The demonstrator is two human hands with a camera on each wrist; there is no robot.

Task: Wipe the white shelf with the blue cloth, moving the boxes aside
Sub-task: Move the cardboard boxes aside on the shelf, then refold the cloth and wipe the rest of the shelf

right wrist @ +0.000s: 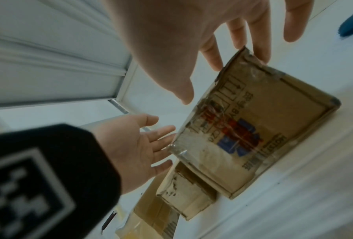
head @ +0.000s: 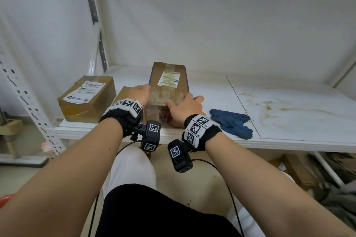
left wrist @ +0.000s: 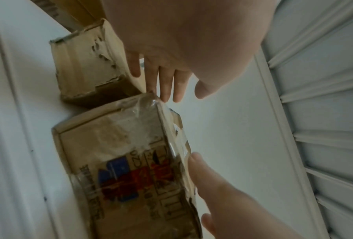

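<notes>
My left hand (head: 141, 92) and my right hand (head: 187, 105) are on the two sides of the big box (head: 168, 86). The fingers (left wrist: 165, 84) of my left hand are straight and touch the box's left top edge. The fingers (right wrist: 259, 43) of my right hand are spread and lie flat against its right side near the front. Neither hand is curled around anything.

The big box lies long-ways on the white shelf (head: 289, 140). Its long side runs from the front edge toward the back wall. Its short end with red and blue print faces me. A white label is on top.

A small box (left wrist: 89, 64) sits just beside the big box on the left, almost touching it. A second box (head: 87, 99) with a label sits further left, near the shelf's left end and front edge.

The blue cloth (head: 231, 122) lies bunched up on the shelf to the right of the big box, close to my right hand and near the front edge.

To the right of the cloth the shelf is open, with brown stains (head: 279, 109) on it. There is also room behind the small boxes.
</notes>
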